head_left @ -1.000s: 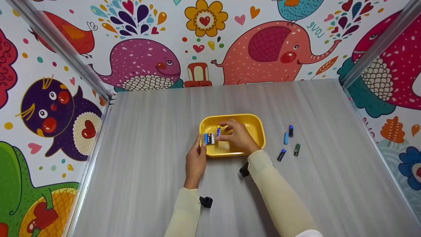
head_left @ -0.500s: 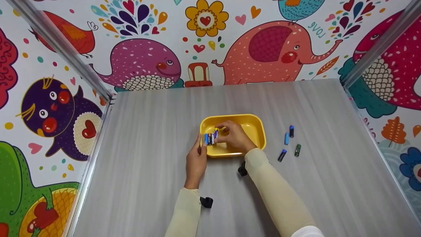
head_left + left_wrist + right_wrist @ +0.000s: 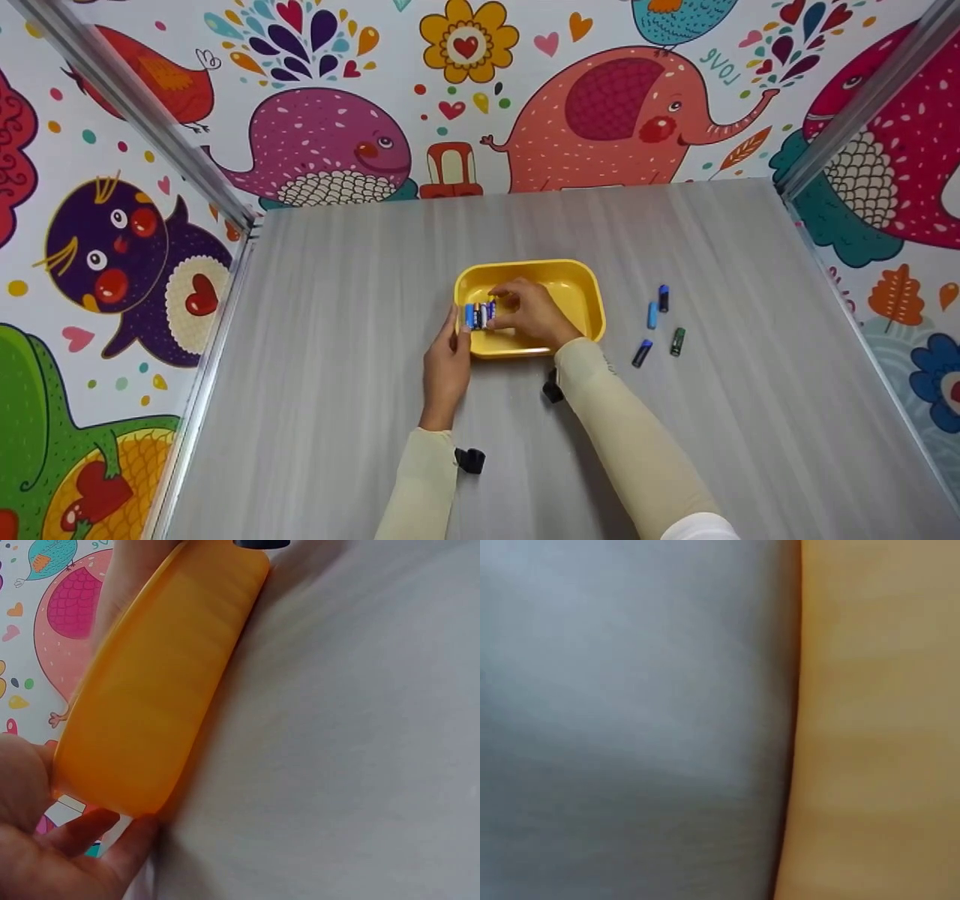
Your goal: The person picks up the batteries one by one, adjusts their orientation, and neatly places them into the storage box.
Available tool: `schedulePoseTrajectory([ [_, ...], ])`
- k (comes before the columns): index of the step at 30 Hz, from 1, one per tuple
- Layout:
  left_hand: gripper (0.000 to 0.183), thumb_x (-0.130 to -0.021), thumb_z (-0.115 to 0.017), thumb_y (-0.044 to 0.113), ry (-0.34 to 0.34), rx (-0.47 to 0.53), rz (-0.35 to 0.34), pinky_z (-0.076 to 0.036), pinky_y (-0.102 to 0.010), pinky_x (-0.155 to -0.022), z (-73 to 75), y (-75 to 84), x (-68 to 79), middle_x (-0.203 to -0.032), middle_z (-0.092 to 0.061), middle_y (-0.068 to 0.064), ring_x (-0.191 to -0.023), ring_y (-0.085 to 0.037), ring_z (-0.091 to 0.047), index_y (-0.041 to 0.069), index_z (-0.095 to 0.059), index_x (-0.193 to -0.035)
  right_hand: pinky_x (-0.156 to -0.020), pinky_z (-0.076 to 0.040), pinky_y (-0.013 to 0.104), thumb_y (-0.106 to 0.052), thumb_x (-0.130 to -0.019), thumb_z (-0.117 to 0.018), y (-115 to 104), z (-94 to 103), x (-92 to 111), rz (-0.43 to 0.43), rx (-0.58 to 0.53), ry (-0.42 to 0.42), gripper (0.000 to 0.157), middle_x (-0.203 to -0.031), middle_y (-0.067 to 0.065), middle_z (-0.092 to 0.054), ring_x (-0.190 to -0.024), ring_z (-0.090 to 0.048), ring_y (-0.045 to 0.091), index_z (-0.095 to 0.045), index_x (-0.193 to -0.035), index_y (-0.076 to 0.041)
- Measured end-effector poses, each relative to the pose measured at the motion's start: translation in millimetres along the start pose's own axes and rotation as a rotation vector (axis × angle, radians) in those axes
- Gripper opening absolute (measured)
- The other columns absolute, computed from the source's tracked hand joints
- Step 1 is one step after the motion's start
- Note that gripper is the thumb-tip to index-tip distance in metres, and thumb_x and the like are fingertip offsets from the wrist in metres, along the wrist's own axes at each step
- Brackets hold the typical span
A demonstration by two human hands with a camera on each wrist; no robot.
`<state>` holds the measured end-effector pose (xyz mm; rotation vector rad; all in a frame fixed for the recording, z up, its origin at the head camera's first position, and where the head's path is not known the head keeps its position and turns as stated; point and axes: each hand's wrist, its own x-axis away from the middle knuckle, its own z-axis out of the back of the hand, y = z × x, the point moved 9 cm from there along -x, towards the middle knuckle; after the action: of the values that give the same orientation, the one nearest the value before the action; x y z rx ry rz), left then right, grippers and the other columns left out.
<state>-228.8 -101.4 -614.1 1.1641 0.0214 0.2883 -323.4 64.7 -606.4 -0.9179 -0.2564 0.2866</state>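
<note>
A yellow plastic tray (image 3: 589, 307) rests on the table, its left end gripped by my left hand (image 3: 445, 371). In the left wrist view the left thumb is at the rim and the fingers (image 3: 135, 844) touch the tray's outer side low down. Inside, a blue battery (image 3: 469, 317), a dark one with an orange end (image 3: 477, 318) and a whitish battery (image 3: 484, 316) stand side by side at the left. My right hand (image 3: 531, 311) reaches into the tray and pinches a purple-blue battery (image 3: 492, 309) close beside the whitish one. The right wrist view shows no hand.
To the right of the tray several loose batteries lie on the grey table (image 3: 330, 337): a light blue one (image 3: 652, 315), a black-and-blue one (image 3: 664, 298), another dark one (image 3: 642, 353) and a green one (image 3: 678, 342). Patterned walls with metal posts (image 3: 142, 112) bound the table.
My right hand has moved slightly left, bringing the purple-blue battery from apart to right beside the row and more in line with it. The left hand and tray have stayed put.
</note>
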Motion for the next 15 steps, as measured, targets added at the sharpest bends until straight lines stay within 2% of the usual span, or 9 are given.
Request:
schedulePoseTrajectory([
  [15, 0.053, -0.107, -0.054, 0.035, -0.004, -0.01, -0.001, -0.048, -0.04, -0.112, 0.3, -0.9, 0.7, -0.158, -0.047, 0.003, -0.141, -0.015, -0.049, 0.029, -0.04, -0.158, -0.096, -0.053, 0.038, -0.032, -0.074, -0.093, -2.2, -3.9, -1.0, 0.015, 0.105, -0.02, 0.055, -0.111, 0.004, -0.066, -0.101, -0.059, 0.021, -0.074, -0.121, -0.012],
])
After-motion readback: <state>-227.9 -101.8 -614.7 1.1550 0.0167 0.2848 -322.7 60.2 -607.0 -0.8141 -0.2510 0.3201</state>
